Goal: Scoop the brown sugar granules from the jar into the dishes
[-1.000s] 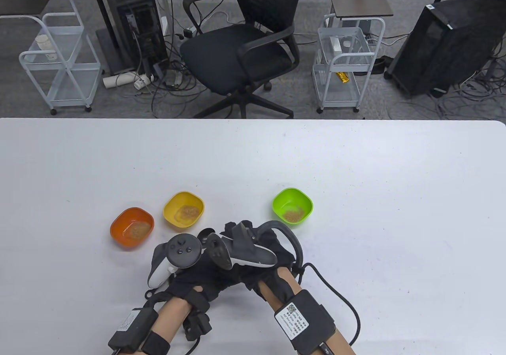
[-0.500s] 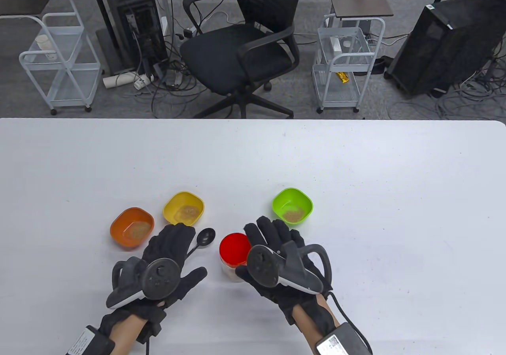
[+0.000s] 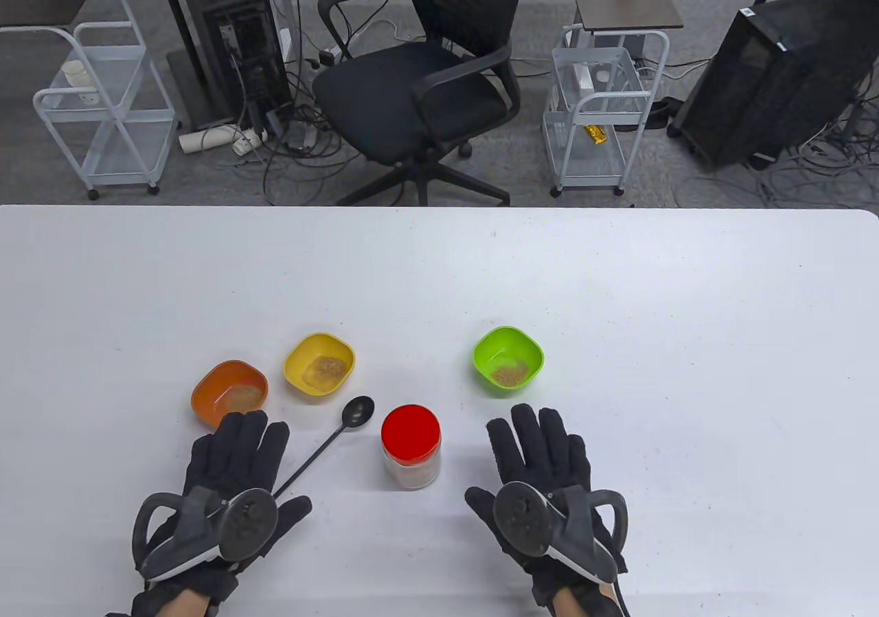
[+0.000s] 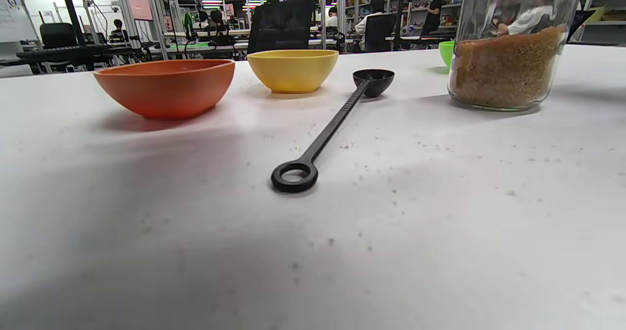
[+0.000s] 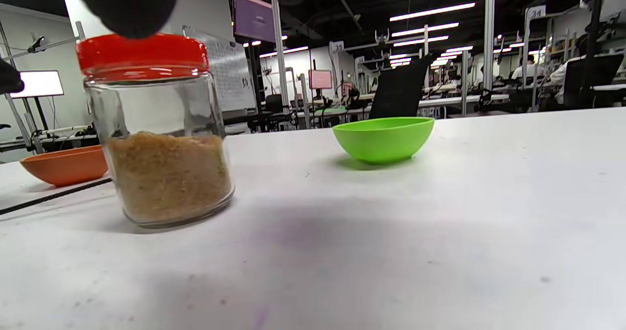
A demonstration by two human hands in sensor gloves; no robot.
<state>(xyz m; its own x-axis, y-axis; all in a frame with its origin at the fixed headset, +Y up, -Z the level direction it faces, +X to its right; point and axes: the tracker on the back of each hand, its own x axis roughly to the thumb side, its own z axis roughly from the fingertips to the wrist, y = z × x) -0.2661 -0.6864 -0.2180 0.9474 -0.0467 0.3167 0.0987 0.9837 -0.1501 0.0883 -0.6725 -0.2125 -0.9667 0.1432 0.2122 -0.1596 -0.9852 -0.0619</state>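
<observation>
A glass jar [image 3: 411, 446] with a red lid, holding brown sugar, stands upright on the white table [image 3: 618, 301]; it also shows in the left wrist view [image 4: 503, 56] and the right wrist view [image 5: 161, 139]. A black long-handled spoon [image 3: 329, 438] lies flat left of it, also in the left wrist view [image 4: 332, 124]. Orange dish [image 3: 229, 394], yellow dish [image 3: 319, 364] and green dish [image 3: 508, 359] each hold some sugar. My left hand [image 3: 237, 452] lies flat and empty, fingers spread, over the spoon's handle end. My right hand [image 3: 539, 449] lies flat and empty, right of the jar.
Loose sugar grains are scattered on the table around the spoon [image 4: 391, 193]. Beyond the table's far edge stand a black office chair [image 3: 426, 81], two white carts [image 3: 103, 108] and computer towers.
Both hands were bunched together over the jar a second ago; they have let go, moved apart and drawn back toward me, now flat on the table. Jar and spoon stay put.
</observation>
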